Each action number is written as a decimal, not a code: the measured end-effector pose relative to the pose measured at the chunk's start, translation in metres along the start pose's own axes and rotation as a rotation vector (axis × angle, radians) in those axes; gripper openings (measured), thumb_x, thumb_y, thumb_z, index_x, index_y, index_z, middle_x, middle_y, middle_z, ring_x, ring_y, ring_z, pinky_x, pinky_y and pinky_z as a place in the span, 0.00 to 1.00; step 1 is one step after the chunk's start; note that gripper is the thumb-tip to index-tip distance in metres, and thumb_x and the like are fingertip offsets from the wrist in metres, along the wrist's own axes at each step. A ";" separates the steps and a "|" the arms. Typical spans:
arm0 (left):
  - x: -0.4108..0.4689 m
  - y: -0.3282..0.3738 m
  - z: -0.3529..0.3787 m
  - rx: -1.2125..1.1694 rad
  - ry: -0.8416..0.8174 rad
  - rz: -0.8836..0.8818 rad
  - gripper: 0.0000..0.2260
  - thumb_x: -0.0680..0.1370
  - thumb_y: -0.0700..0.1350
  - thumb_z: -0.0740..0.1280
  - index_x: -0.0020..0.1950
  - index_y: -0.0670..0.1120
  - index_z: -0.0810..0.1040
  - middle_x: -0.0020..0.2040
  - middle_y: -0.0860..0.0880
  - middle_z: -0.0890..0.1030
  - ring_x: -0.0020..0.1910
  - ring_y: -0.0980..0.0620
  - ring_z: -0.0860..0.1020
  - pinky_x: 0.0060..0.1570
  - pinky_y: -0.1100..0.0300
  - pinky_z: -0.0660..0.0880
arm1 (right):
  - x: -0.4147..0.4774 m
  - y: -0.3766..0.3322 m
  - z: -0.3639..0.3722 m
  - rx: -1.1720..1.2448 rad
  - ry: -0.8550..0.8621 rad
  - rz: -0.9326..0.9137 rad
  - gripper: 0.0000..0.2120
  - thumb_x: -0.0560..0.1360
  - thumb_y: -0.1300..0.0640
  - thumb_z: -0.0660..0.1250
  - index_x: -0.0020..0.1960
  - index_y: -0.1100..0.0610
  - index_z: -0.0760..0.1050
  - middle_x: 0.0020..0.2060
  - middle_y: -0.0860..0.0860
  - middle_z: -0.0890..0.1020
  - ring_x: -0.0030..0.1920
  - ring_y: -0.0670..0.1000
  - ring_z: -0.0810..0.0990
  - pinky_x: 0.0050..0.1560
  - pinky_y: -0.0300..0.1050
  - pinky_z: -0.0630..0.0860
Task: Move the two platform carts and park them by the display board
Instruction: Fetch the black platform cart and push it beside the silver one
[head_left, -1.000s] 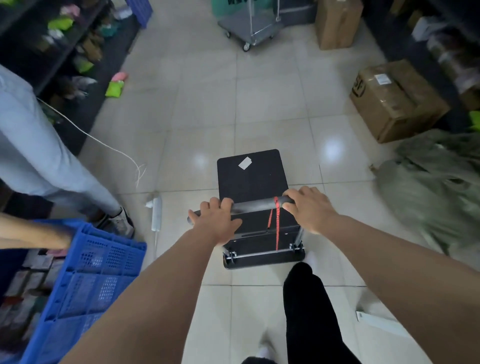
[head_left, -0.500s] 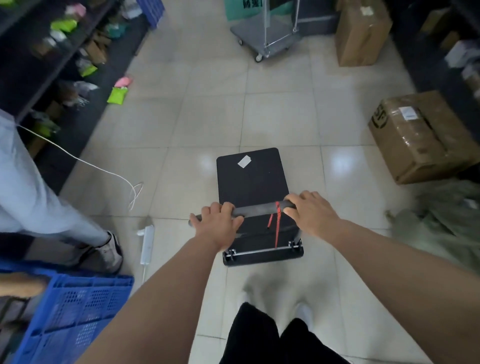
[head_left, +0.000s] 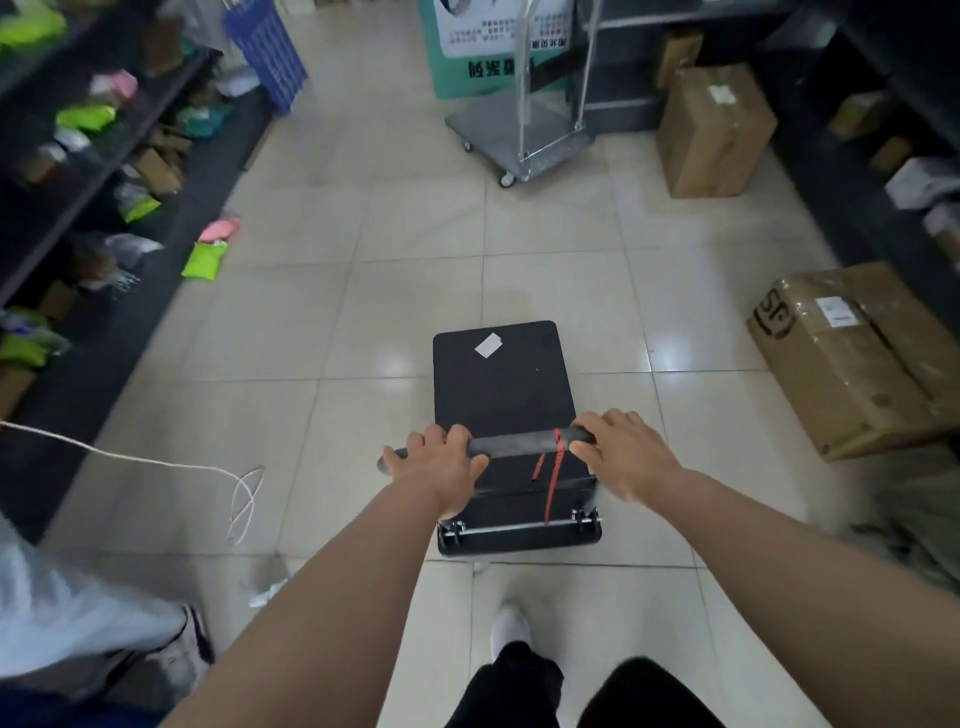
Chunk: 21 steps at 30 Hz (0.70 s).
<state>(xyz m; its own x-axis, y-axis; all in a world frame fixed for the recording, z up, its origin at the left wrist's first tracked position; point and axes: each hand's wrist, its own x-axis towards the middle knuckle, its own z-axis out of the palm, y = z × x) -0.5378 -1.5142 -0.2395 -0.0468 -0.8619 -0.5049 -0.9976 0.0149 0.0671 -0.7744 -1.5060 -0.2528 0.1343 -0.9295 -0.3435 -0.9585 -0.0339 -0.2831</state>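
Observation:
A small black platform cart (head_left: 501, 384) with a white sticker on its deck stands on the tiled floor right in front of me. My left hand (head_left: 439, 467) grips the left part of its grey handle bar (head_left: 519, 445). My right hand (head_left: 621, 454) grips the bar's right end, beside a red strap tied to it. A second, grey metal platform cart (head_left: 511, 130) stands farther ahead, its upright handle towards me. Behind it leans a green and white display board (head_left: 467, 47).
Dark shelves with parcels line the left (head_left: 78, 171) and right walls. Cardboard boxes sit at the right (head_left: 852, 358) and far right (head_left: 711, 130). A white cord (head_left: 156, 462) hangs over the floor at left, by another person's leg (head_left: 78, 629). A blue crate (head_left: 267, 52) leans far left.
I have walked forward with the black cart. The grey cart, the display board and the boxes are nearer. The blue crate at my lower left has dropped out of view.

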 end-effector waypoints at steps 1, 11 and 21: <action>0.016 -0.002 -0.010 -0.001 -0.013 -0.001 0.17 0.80 0.58 0.50 0.65 0.52 0.65 0.65 0.46 0.69 0.64 0.43 0.66 0.66 0.37 0.59 | 0.018 -0.001 -0.006 0.009 -0.021 0.008 0.16 0.79 0.45 0.53 0.65 0.48 0.66 0.57 0.54 0.74 0.59 0.57 0.70 0.59 0.50 0.67; 0.169 -0.001 -0.101 0.024 -0.013 0.002 0.17 0.80 0.58 0.50 0.64 0.51 0.65 0.64 0.45 0.69 0.65 0.43 0.66 0.68 0.39 0.58 | 0.187 0.013 -0.064 -0.017 0.003 -0.036 0.16 0.80 0.45 0.51 0.63 0.50 0.66 0.54 0.56 0.75 0.55 0.57 0.71 0.55 0.49 0.68; 0.335 0.036 -0.202 0.005 -0.008 -0.076 0.17 0.81 0.57 0.51 0.65 0.50 0.65 0.65 0.45 0.69 0.64 0.43 0.66 0.67 0.43 0.60 | 0.381 0.057 -0.150 -0.011 -0.044 -0.112 0.16 0.80 0.44 0.50 0.64 0.50 0.64 0.55 0.56 0.74 0.56 0.57 0.70 0.56 0.50 0.68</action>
<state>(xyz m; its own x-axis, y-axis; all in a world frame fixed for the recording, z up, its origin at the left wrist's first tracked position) -0.5796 -1.9047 -0.2318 0.0285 -0.8567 -0.5151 -0.9986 -0.0477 0.0242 -0.8159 -1.9175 -0.2654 0.2518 -0.9026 -0.3491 -0.9395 -0.1414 -0.3121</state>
